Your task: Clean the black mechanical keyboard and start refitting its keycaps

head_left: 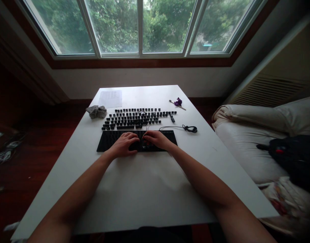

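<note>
A black keyboard [111, 140] lies across the white table in front of me. Its middle part, partly covered by my hands, shows bare key switches with a little red. My left hand [126, 143] rests on the keyboard, left of the middle, thumb and fingers apart. Close beside it, my right hand [155, 139] is pinched over the middle of the board; whatever sits between its fingertips is too small to make out. Two thin wire prongs [147, 128] stick up just beyond those fingers. Behind the keyboard, many loose black keycaps [129, 118] are laid out in rows.
A grey cloth [96, 112] lies at the table's left edge, near a printed sheet [110, 98]. At the back right are a thin brush [179, 106] and a purple crumpled item [178, 101]. A coiled black cable [190, 128] runs from the keyboard. A sofa [236, 141] stands to the right.
</note>
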The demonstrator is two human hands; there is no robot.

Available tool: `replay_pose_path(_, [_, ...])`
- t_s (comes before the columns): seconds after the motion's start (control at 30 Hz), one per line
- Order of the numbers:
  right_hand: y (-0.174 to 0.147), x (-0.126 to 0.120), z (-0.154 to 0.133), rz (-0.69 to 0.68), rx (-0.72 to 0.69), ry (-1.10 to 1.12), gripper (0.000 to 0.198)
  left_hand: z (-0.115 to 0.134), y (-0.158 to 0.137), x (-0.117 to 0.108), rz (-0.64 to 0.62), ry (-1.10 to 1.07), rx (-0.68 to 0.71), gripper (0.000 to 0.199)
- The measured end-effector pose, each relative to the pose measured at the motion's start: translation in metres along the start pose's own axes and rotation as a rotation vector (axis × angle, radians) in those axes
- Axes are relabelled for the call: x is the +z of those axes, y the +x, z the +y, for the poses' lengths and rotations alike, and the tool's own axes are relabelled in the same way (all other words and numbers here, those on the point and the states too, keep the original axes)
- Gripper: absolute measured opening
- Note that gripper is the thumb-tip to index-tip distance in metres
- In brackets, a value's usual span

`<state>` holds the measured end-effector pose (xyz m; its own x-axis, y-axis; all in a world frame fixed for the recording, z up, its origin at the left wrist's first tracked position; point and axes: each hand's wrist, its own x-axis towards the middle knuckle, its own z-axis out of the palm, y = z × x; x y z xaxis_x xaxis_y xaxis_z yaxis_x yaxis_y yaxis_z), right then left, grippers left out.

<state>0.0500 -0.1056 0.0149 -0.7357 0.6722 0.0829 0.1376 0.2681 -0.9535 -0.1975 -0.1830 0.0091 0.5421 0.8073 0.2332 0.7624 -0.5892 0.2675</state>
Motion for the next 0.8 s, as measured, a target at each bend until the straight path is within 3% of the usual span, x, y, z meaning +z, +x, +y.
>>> replay_pose_path(0.13, [0.005,0.005,-0.001,0.006,-0.079,-0.145,0.027,-0.002,0.000,0.001,0.008,0.006,-0.012,0.058])
replay_pose_path(0.3, [0.004,0.003,-0.011,-0.148,-0.172,-0.293,0.024,-0.002,0.000,0.003,0.020,0.017,-0.020,0.060])
replay_pose_path(0.43, [-0.002,-0.002,-0.016,-0.131,-0.247,-0.334,0.019,-0.002,0.001,0.004,0.021,0.018,-0.025,0.058])
replay_pose_path(0.63, [-0.008,-0.001,-0.013,-0.055,-0.292,-0.304,0.020,0.002,0.001,0.003,0.022,0.023,-0.048,0.056])
replay_pose_path(0.8, [-0.011,-0.004,-0.008,-0.183,-0.177,-0.056,0.030,0.001,-0.001,0.003,0.027,0.010,-0.053,0.055])
